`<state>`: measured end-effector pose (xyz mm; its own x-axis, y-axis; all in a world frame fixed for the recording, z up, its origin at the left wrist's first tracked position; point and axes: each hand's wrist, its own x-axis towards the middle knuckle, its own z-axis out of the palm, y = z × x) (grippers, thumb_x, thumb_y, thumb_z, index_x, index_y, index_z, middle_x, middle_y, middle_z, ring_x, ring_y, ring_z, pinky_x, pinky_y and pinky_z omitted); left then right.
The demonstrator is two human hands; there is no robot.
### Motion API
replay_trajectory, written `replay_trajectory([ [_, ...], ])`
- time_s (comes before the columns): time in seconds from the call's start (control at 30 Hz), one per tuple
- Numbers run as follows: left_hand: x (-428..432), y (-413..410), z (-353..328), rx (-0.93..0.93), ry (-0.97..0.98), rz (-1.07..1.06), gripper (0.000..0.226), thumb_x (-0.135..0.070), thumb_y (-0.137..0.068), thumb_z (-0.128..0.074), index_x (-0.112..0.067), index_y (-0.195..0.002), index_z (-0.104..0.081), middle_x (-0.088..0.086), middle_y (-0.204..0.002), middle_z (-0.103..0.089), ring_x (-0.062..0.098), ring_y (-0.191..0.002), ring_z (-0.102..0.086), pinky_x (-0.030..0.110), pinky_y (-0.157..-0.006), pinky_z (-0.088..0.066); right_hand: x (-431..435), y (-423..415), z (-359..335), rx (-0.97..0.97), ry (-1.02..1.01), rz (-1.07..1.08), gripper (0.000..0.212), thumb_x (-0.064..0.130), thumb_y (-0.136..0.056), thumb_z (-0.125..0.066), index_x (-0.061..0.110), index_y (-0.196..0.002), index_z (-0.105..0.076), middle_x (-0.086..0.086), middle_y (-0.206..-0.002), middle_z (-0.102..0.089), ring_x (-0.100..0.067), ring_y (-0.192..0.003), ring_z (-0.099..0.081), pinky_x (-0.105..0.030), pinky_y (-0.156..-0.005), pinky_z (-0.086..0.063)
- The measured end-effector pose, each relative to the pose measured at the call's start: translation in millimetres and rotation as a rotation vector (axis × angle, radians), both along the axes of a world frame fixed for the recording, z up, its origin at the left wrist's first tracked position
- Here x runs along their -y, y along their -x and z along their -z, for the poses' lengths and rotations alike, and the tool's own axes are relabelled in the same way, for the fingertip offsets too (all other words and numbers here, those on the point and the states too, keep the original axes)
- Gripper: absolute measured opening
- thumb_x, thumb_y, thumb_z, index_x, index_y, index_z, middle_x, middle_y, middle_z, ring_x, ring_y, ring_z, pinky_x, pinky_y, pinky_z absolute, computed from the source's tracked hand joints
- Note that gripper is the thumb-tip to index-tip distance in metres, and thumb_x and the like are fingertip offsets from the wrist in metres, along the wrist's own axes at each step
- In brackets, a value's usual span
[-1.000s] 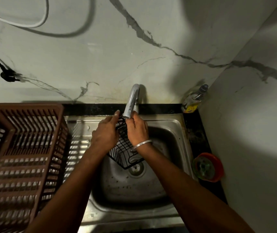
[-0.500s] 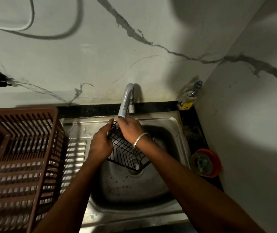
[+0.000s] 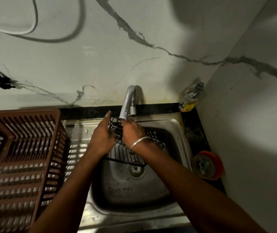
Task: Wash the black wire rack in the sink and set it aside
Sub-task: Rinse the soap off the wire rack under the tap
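Wall: pale marble-look wall (image 3: 100,64) behind a dim steel sink (image 3: 134,214), with a black counter (image 3: 159,109) strip between them; a loose cable (image 3: 25,31) hangs at 11 o'clock.
Rack: black wire rack (image 3: 126,154), held over the basin clear of the bottom. Its far corner is just beneath the tap (image 3: 127,101) at 12 o'clock and its near edge is above the drain (image 3: 136,169).
Left hand: the left hand (image 3: 102,140) holds the rack's 9 o'clock edge, forefinger stretched toward the tap, the other fingers round the wire.
Right hand: the right hand (image 3: 131,130), a bangle (image 3: 138,142) on its wrist, lies back-up on the rack under the spout. I cannot tell whether its fingers curl round the wire or only rub it.
Change: a second ago the rack hung steeply, its low corner aimed at the drain. Now it lies much flatter and reaches toward 3 o'clock, with both hands at its far corner.
Meaning: probably a turn to bring another side under the tap (running water is too faint to confirm), so washing looks midway, not finished.
Set-aside: not yet done; the brown basket (image 3: 25,113) at 9 o'clock seems the likely place.
Other: bottle (image 3: 190,98) in the 1 o'clock corner; orange tub (image 3: 207,165) at 3 o'clock on the counter.
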<state>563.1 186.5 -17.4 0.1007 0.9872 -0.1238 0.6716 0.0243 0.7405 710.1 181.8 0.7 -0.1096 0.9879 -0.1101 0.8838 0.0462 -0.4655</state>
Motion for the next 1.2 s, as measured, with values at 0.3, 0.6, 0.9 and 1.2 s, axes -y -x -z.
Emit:
replay_trajectory([
  [0.3, -4, -13, 0, 0.009, -0.123, -0.081, 0.079, 0.015, -0.085, -0.059, -0.02, -0.155, -0.052, 0.008, -0.151, -0.06, 0.027, -0.137, -0.057, 0.041, -0.113, -0.047, 4, 11, 7, -0.079, -0.179, 0.047, 0.067, -0.002, -0.084, -0.064, 0.003, -0.148, -0.047, -0.024, -0.143, -0.054, -0.041, -0.134, -0.05, -0.05, -0.114, -0.041],
  [0.6, -3, -7, -3, 0.019, -0.088, -0.129, 0.084, 0.019, -0.087, -0.051, -0.024, -0.159, -0.046, 0.009, -0.158, -0.051, 0.029, -0.137, -0.056, 0.041, -0.113, -0.048, 8, -1, 10, -0.071, -0.159, 0.073, 0.066, 0.001, -0.088, -0.063, 0.012, -0.15, -0.045, -0.013, -0.152, -0.048, -0.031, -0.138, -0.047, -0.044, -0.113, -0.044],
  [0.9, -3, -22, -14, -0.022, -0.032, -0.101, 0.064, -0.005, -0.092, -0.067, -0.03, -0.15, -0.055, 0.008, -0.137, -0.068, 0.03, -0.124, -0.064, 0.048, -0.101, -0.055, 12, 9, 15, -0.202, -0.28, 0.08, 0.045, 0.004, -0.095, -0.054, 0.007, -0.14, -0.057, -0.018, -0.131, -0.064, -0.035, -0.12, -0.059, -0.045, -0.103, -0.051],
  [1.2, -1, -14, -19, 0.01, 0.062, -0.242, 0.08, 0.011, -0.088, -0.052, -0.033, -0.155, -0.046, 0.012, -0.154, -0.054, 0.04, -0.118, -0.067, 0.061, -0.094, -0.06, 2, -9, 15, -0.133, -0.18, 0.014, 0.031, 0.012, -0.099, -0.058, 0.012, -0.13, -0.062, -0.014, -0.123, -0.067, -0.032, -0.11, -0.065, -0.043, -0.092, -0.057],
])
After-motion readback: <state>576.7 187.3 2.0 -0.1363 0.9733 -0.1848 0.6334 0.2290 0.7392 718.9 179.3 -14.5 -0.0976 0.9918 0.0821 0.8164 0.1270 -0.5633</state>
